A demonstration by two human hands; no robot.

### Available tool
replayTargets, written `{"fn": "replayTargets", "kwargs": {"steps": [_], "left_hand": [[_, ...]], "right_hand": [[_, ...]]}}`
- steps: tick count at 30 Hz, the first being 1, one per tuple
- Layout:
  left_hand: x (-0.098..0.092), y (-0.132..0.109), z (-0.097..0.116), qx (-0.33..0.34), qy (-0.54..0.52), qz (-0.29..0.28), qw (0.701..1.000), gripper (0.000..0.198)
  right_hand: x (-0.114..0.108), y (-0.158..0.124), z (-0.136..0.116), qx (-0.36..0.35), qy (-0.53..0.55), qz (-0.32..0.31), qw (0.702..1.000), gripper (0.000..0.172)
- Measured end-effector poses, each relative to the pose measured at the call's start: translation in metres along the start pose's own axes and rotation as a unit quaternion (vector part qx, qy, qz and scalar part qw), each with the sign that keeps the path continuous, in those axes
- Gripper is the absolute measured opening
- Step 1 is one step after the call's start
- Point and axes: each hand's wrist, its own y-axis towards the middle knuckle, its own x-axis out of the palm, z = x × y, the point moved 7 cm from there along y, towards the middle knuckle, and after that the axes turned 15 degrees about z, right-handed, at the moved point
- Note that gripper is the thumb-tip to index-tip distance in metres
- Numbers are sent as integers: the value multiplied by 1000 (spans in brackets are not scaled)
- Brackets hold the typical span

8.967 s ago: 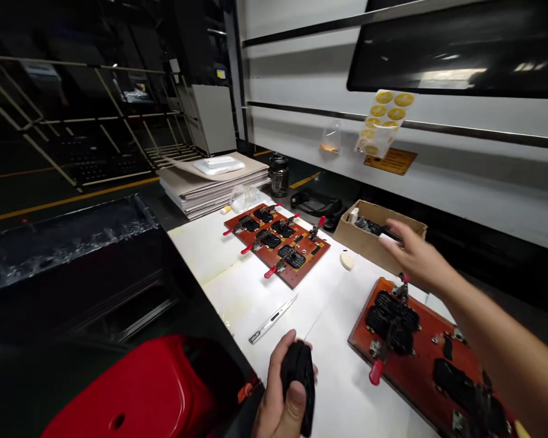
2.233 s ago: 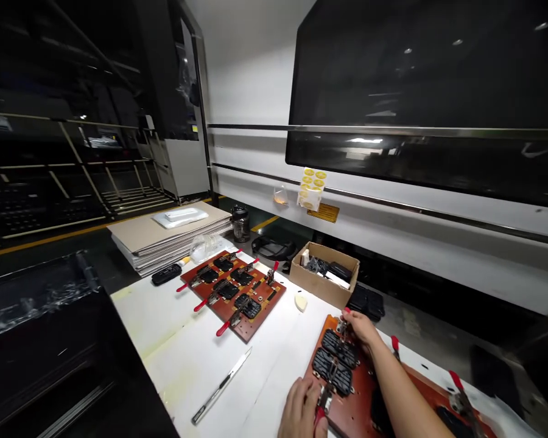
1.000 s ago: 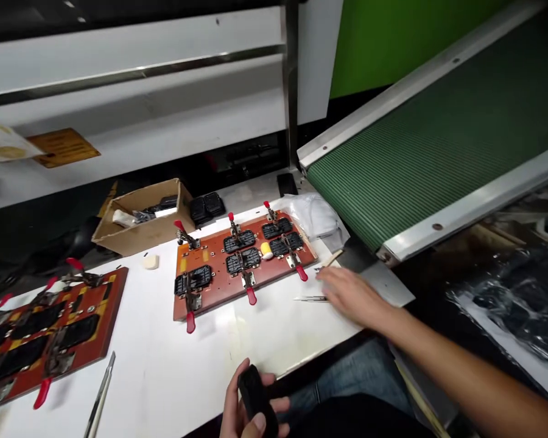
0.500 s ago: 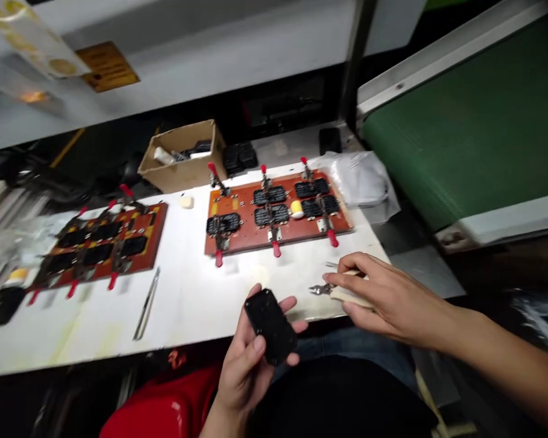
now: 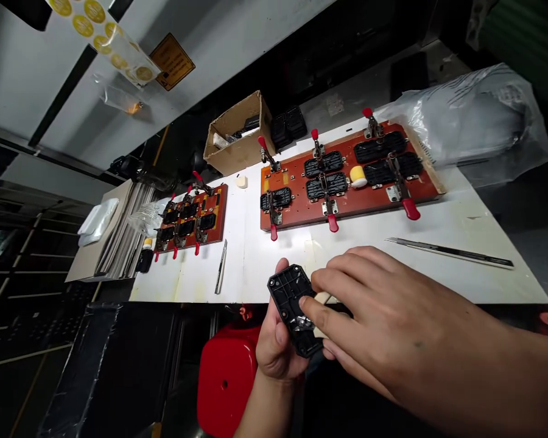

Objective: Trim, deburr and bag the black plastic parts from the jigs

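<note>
My left hand [image 5: 274, 340] grips a black moulded plastic part [image 5: 292, 304], ribbed side up, just off the near edge of the white table [image 5: 438, 267]. My right hand [image 5: 383, 316] lies over the part's right side and is closed on a small cream-handled cutter [image 5: 320, 298], whose tip rests against the part. Most of the cutter is hidden under my fingers. Beyond both hands lies a red-brown clamp board [image 5: 347, 176] with several black parts held under red-handled toggle clamps.
A second clamp board [image 5: 189, 219] lies at the table's left. A cardboard box [image 5: 235, 137] stands behind. Two metal blades [image 5: 447, 250] [image 5: 221, 275] lie on the table. A plastic bag [image 5: 470, 118] sits at the right, stacked card sheets [image 5: 114, 237] at the left, a red seat [image 5: 226, 377] below.
My right hand picked up the cutter from the table and brought it onto the black part. My left hand raised and turned the part. The view swung and rolled.
</note>
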Motion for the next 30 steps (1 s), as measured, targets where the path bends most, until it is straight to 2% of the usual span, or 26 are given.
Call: {"fn": "replayTargets", "kwargs": {"steps": [8,15,17,19,22,25,28,30], "left_hand": [[-6,-2,1,15,22,22,999,120],[-14,-2,-7,5,68,40,997,115],[-16,1,-6,7,49,36,998,110],[-20,6,-1,6,5,41,999,96],[-32,17,5,-10,-44,68,997,71],[-35,26,2,-29,-27,72,997,59],[-19,26,-10,-50,15,35,998,60],[-5,22,-19,-65,28,7,997,67]], "right_hand": [[-2,7,-11,-35,-31,29,998,8],[2,3,-4,-40,-8,22,999,18],[3,-5,-2,-33,-11,14,999,14],[1,-18,7,-8,-10,4,1000,14],[-12,-54,42,59,-27,-5,998,28],[-35,-103,110,143,-121,-18,982,35],[-55,-147,183,212,-229,-51,949,37],[-60,-163,214,224,-260,-69,937,36]]}}
